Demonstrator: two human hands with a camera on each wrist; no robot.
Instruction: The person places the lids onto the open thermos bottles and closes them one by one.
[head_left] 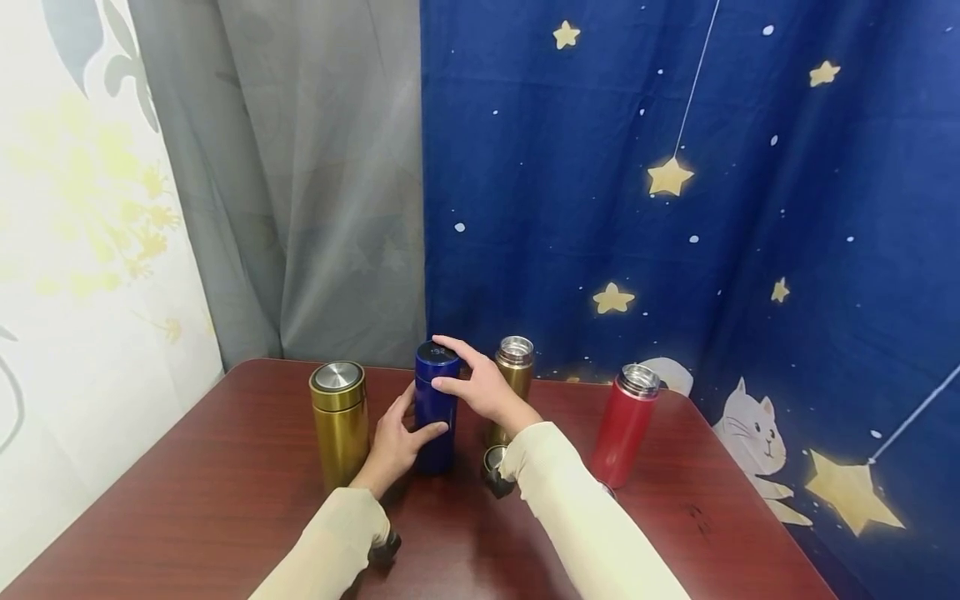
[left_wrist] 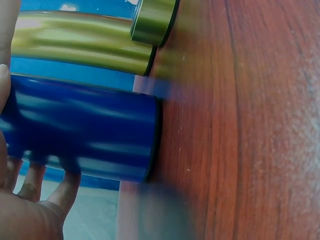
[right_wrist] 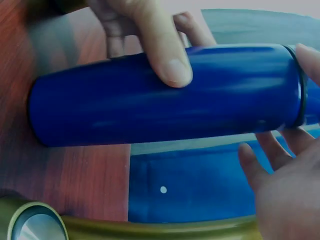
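Note:
A blue thermos flask stands upright on the table, its lid on and a small display lit in the top. My left hand grips the body, thumb across the near side, as the right wrist view also shows. Around the lid curl the thumb and fingers of my right hand. Just behind that hand is an uncapped gold flask with a steel mouth. Its gold lid sits on the table close to the base.
At the left stands a capped gold flask, close to my left hand. An uncapped red flask is at the right, beyond my right sleeve, which partly hides a small round item near its base. Curtains hang behind the dark red table.

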